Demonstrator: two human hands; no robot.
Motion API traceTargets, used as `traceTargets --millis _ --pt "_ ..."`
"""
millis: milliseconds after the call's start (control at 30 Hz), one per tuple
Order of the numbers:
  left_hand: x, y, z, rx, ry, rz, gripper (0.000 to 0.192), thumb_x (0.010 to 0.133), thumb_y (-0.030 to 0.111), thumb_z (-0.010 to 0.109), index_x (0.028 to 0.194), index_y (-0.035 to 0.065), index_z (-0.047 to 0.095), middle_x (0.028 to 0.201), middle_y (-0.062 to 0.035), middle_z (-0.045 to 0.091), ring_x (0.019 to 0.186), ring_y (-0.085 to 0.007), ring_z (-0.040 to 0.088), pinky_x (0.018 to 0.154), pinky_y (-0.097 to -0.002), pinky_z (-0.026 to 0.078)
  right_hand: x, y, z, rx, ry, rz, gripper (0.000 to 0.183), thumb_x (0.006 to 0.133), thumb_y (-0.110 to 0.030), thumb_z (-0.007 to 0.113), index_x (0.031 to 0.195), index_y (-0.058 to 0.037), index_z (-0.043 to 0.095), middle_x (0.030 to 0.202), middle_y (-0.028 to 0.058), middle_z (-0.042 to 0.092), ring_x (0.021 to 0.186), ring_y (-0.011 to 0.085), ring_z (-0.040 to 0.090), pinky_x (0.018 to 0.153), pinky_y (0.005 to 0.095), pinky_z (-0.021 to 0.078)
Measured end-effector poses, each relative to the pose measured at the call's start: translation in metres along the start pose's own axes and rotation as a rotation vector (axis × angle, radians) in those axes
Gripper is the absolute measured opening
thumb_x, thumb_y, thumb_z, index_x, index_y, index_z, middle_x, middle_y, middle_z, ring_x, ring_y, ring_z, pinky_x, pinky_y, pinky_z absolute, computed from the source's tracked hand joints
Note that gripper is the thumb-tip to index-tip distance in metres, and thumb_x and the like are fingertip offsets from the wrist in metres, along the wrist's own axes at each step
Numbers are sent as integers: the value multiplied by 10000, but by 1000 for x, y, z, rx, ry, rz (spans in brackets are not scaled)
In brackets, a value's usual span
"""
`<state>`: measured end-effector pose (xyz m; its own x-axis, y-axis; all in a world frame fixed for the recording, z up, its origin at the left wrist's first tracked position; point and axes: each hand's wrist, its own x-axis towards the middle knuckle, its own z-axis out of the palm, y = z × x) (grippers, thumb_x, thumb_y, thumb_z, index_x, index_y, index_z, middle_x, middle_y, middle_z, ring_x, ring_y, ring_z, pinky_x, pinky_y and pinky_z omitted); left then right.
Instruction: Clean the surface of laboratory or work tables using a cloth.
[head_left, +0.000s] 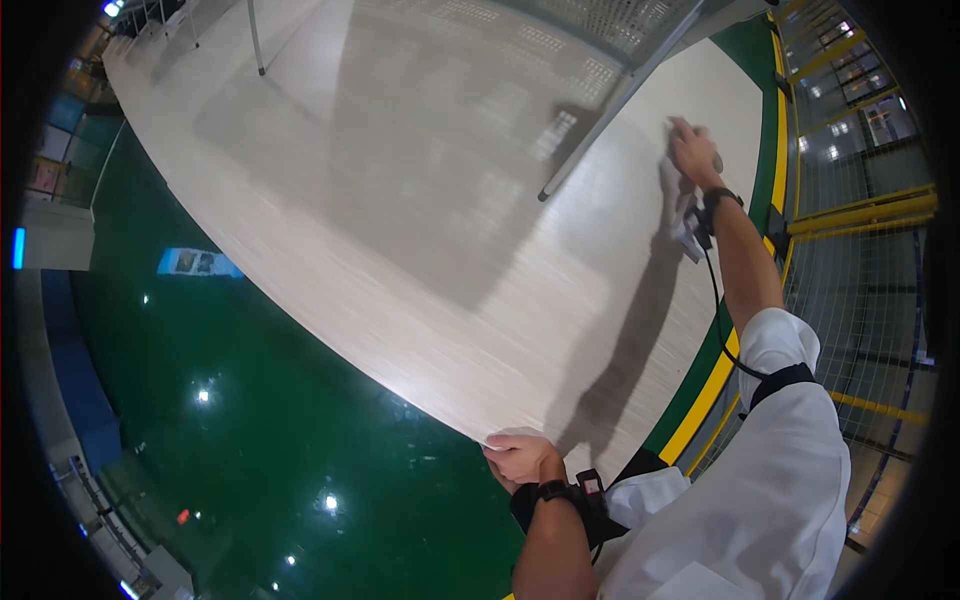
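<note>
A pale wood-grain surface (420, 247) spreads before me. My left hand (521, 457) is closed at its near edge, around a thin white piece (525, 431) that looks like cloth or paper. Farther off on the right, my right hand (694, 154) is stretched out over the same surface, slightly blurred. Its fingers are bent, and a small dark shape shows beside the palm; whether it is held cannot be told. Both wrists wear black straps with small devices; a black cable runs up the right forearm.
A perforated metal panel (592, 30) with a grey tubular leg (592, 139) rises at the top; another thin leg (256, 37) stands farther left. Green glossy floor (300, 420) lies at the left. Yellow-framed mesh fencing (862, 217) and a yellow floor stripe (701, 397) run along the right.
</note>
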<state>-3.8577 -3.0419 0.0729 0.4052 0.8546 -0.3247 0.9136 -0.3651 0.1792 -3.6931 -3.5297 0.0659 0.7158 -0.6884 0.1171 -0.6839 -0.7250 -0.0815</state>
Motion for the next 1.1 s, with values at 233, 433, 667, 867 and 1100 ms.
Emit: traceTargets --millis 233,433,667,867,1100 --pt "9 -16 17 -19 64 108 512 955 411 324 864 -42 545 775 -261 595 734 -458 577 631 -541 452 -49 -101 0 216 91 -493 475 780 -118 496 1250 -181 507 1138 159 503 985 362 445 882 440 365" --pt "3 2 -4 -10 -39 12 585 946 493 291 974 -12 587 883 -258 632 830 -456 596 709 -536 486 -204 -96 -32 331 -179 -942 534 717 -178 559 1243 -95 506 1164 128 554 1081 294 458 926 442 304" --pt "5 -7 11 -54 101 96 513 954 428 334 803 -24 526 704 -248 603 680 -462 577 570 -540 456 -356 -94 -75 526 -576 -1384 504 788 -277 589 1281 -239 495 1144 50 506 990 272 482 867 437 374" --pt "1 4 1 -31 43 7 562 928 501 342 950 5 606 808 -241 645 744 -447 613 630 -534 496 -233 -119 -19 171 -181 -689 462 820 -214 545 1278 -178 499 1186 153 493 1056 351 452 859 464 435" --pt "3 5 21 -48 46 66 481 934 446 361 863 12 556 728 -225 611 676 -433 600 575 -535 472 -165 -170 -40 232 76 -276 372 832 -228 475 1191 -151 531 1090 122 531 986 354 488 796 472 472"
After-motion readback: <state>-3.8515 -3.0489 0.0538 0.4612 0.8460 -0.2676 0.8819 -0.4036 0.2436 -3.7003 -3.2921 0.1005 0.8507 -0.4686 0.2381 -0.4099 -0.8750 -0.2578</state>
